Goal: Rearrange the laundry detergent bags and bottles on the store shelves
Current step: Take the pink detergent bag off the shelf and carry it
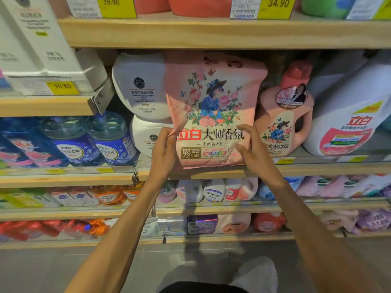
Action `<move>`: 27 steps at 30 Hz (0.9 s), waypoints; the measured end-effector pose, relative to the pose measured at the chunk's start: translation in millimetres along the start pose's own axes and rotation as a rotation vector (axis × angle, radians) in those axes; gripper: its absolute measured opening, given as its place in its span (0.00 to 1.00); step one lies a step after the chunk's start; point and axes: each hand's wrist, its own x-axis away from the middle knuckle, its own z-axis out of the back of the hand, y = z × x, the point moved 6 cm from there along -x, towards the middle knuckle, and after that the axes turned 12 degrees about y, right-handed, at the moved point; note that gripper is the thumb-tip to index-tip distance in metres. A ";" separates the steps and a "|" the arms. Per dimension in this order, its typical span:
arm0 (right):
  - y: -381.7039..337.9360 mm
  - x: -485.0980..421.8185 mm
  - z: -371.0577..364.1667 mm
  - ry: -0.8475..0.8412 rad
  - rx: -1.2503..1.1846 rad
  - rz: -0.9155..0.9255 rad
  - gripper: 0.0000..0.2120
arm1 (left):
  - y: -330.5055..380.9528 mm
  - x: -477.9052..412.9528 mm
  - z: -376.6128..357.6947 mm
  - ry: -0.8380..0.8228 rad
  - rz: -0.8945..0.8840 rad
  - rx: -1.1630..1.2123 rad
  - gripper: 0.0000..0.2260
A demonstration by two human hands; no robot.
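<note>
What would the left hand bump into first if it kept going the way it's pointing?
The left hand grips the left edge of the pink detergent bag, so the bag comes first. Behind it, the lower white tub is probably next, though depth is hard to judge.

Shop: wooden shelves (211, 32) stocked with detergent bottles (284, 115), yellow price tags (277, 7) along edges.
</note>
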 end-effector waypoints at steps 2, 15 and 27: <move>-5.6 9.5 -0.8 0.000 -0.017 -0.042 0.20 | 1.4 5.8 7.8 -0.031 0.041 -0.008 0.08; -105.7 72.3 13.0 -0.043 -0.286 -0.285 0.30 | 33.2 43.2 81.1 0.061 0.327 0.130 0.09; -152.2 138.5 41.5 0.040 -0.308 -0.326 0.28 | 58.9 113.1 118.3 0.032 0.495 0.100 0.14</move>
